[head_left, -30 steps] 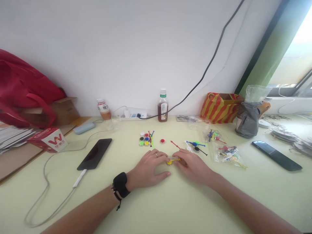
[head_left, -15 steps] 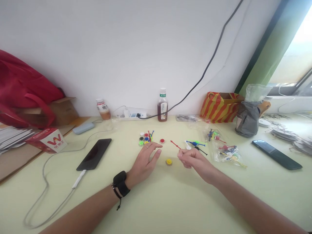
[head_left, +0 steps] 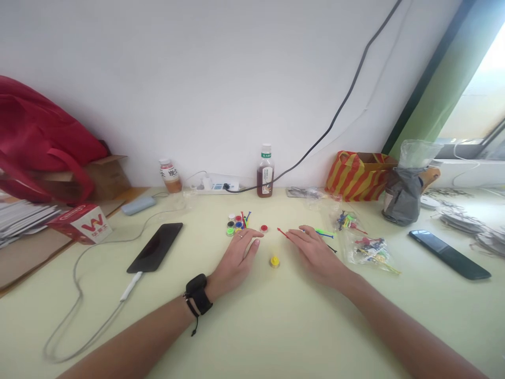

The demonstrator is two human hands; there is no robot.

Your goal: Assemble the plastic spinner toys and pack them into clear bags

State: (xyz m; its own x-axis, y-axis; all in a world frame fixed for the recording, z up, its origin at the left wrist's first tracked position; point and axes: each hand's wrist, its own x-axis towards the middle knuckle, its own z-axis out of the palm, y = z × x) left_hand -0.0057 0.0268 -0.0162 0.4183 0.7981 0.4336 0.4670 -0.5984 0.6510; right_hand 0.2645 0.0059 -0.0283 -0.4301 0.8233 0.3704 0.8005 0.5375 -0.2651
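My left hand [head_left: 236, 259] rests on the table with its fingers stretched out and nothing in them. Just beyond its fingertips is a small red disc [head_left: 264, 228], and a cluster of coloured discs [head_left: 234, 225] with thin sticks lies behind the hand. A yellow round piece [head_left: 275, 261] with a small knob sits between my hands. My right hand [head_left: 315, 256] lies with its fingers extended, touching or just beside a thin red plastic stick [head_left: 282, 232]. Partly hidden behind that hand are a blue and green stick [head_left: 325, 233] and a black one.
Clear bags of coloured parts [head_left: 371, 251] lie to the right, near a dark phone [head_left: 448, 255]. Another phone [head_left: 155, 247] with a cable is at left. A tea bottle [head_left: 265, 171], a power strip [head_left: 221, 184] and a striped bag [head_left: 355, 175] line the wall.
My right hand has gone from a pinch near the red stick to fingers laid out over the table. My left hand has hardly moved. The view has shifted slightly.
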